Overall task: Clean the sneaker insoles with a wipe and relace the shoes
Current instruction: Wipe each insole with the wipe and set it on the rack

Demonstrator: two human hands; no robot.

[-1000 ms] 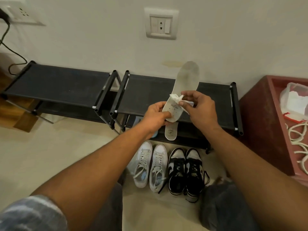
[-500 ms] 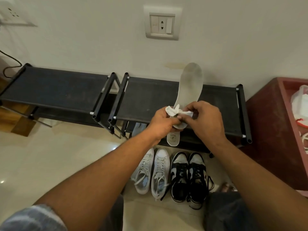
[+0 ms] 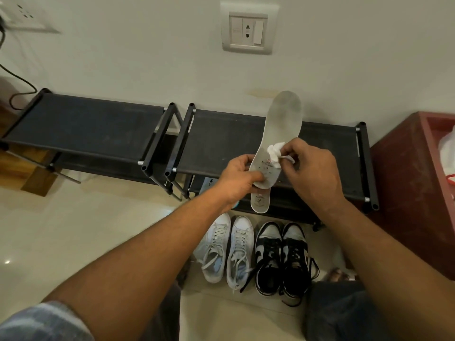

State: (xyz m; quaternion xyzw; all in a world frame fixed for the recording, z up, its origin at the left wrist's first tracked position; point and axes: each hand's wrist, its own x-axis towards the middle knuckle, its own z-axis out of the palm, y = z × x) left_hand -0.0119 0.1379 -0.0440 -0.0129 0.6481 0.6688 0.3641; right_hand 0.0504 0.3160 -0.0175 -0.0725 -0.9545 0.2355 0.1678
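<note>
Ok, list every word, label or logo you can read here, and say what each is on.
No text reads clearly.
Upper insole: small print near the heel, too blurred to read.
Lower insole: a printed mark, too small to read.
White label under the shoe rack top shelf: dark letters, partly hidden, unreadable.

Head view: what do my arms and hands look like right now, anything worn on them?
The left hand and right hand are bare: no gloves, and no watch or band shows at either wrist. Both forearms are uncovered. A blue-grey checked sleeve shows on the left arm at the frame's bottom corner; no sleeve of the right arm is in view.
</note>
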